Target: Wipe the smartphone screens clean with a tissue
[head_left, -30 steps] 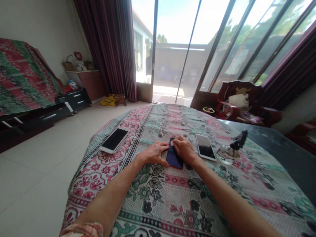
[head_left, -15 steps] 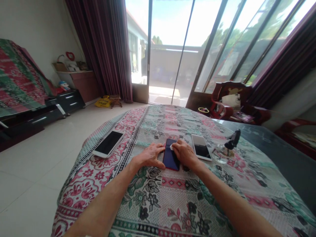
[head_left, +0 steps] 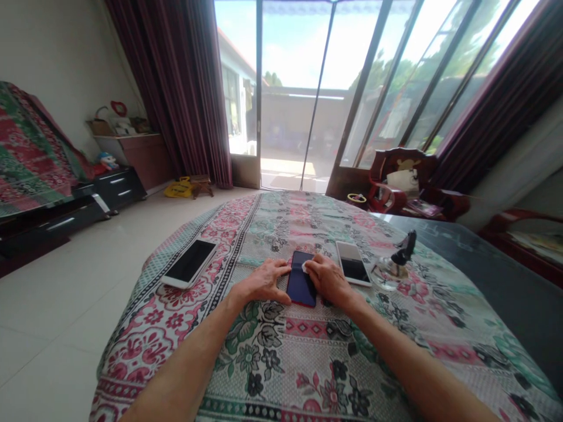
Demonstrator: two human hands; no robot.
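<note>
A dark-screened phone with a red edge (head_left: 301, 288) lies face up on the patterned tablecloth in front of me. My left hand (head_left: 269, 280) rests at its left side, thumb and fingers spread apart against the edge. My right hand (head_left: 328, 279) is closed over the phone's right side, pinching a small white wipe (head_left: 304, 266) against the upper part of the screen. Just right of that hand lies a white phone (head_left: 353, 264). Another white phone (head_left: 190, 264) lies off to the left. A clear spray bottle with a black nozzle (head_left: 394, 266) stands at the right.
The floral tablecloth (head_left: 308, 369) covers a round table. Beyond its right edge is a dark flat surface (head_left: 461, 258). Behind stand a red wooden chair (head_left: 402, 181) and glass doors (head_left: 294, 117). A yellow bag (head_left: 178, 187) lies on the floor at the far left.
The view has tilted and shifted slightly, so everything sits a little lower and further left. Both hands keep nearly the same places at the phone, the wipe still on the upper screen.
</note>
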